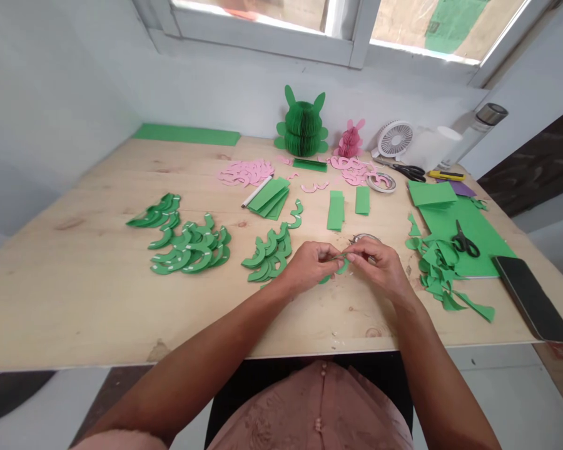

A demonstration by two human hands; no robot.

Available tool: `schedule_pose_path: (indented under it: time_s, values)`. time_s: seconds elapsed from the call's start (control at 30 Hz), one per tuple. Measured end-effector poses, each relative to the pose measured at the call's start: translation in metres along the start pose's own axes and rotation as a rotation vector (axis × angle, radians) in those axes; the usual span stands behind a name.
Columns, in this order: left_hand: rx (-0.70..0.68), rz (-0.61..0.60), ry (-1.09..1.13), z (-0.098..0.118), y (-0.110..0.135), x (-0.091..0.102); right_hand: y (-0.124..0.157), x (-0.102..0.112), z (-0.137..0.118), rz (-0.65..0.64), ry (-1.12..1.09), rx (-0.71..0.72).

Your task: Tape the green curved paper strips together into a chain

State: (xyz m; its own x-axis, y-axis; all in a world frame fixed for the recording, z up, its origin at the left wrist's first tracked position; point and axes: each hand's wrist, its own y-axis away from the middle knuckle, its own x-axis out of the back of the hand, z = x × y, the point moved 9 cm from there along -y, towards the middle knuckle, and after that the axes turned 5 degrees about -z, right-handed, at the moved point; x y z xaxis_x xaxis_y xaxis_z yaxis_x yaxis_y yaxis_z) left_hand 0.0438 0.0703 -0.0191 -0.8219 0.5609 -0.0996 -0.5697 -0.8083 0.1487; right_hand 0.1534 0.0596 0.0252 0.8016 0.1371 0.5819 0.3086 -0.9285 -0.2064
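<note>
Both hands meet at frame centre, left hand (309, 265) and right hand (379, 265) pinching one curved green paper piece (342, 267). Its long axis runs across, between them.

Bare table (65, 306) wood open at near left, piles of green curved pieces (190, 249) blocking left of centre, green scraps (438, 272) and scissors (464, 240) crowding the right, phone (532, 297) at near right edge, free strip along near edge.
</note>
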Motion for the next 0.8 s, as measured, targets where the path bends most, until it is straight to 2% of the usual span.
schedule_pose_path:
  time_s: [0.43,0.6,0.8]
  values:
    - [0.026,0.057,-0.019,-0.009,-0.004,0.005,0.001,0.004,0.003,0.065,-0.039,-0.052]
    - [0.004,0.096,-0.001,-0.005,-0.002,0.008,0.002,0.007,0.006,0.115,-0.024,-0.087]
    - [-0.006,0.098,0.016,0.002,0.001,0.003,0.002,0.005,0.008,0.092,-0.06,-0.096]
